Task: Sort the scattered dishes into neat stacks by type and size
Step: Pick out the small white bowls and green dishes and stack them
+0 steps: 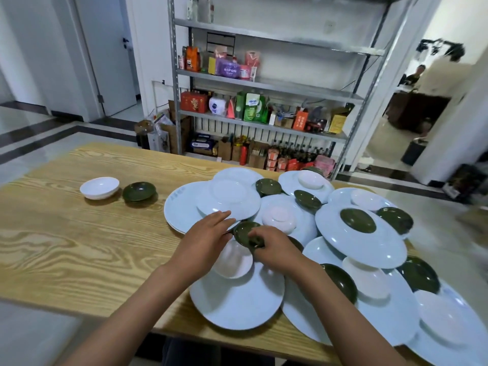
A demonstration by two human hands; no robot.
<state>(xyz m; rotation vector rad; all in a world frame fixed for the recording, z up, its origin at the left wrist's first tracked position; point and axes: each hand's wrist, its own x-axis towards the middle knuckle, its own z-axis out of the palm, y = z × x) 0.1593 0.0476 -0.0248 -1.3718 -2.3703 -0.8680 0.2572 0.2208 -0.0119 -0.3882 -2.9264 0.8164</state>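
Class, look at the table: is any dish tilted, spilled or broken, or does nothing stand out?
Nothing looks spilled or broken. The big white plate at right sits tilted on other dishes with a green dish on it, and the pile overhangs the table edge. Only a white bowl and green bowl stand apart.

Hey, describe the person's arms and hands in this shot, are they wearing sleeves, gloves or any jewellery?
Both forearms are bare up to the bottom edge of the picture, with no sleeve in view. The left hand and the right hand are ungloved. No watch, bracelet or ring shows on the wrists and fingers that are visible. No markings stand out.
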